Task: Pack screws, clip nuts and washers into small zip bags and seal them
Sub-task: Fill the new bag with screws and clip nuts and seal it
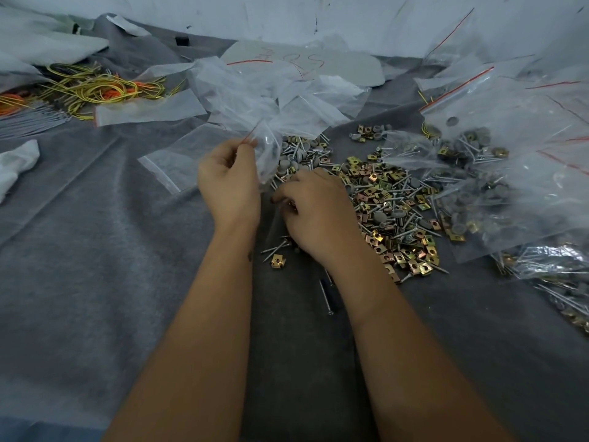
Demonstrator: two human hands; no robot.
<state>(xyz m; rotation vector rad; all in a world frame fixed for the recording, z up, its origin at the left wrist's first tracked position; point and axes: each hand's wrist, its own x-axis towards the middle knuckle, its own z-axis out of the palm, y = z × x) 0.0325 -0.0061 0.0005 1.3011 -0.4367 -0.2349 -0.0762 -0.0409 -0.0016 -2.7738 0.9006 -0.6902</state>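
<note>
The left hand point(228, 183) pinches a small zip bag point(266, 151) by its red-striped mouth above grey felt point(95, 266). The right hand point(314, 212), fingers curled, picks among loose screws and clip nuts point(389, 212) (contents hidden). Red writing on a card point(334, 63) is unreadable.

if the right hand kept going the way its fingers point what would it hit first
Probably the small clear zip bag that the left hand pinches. The right hand points up-left over loose silver screws, its fingertips hidden, so depth is uncertain.
</note>
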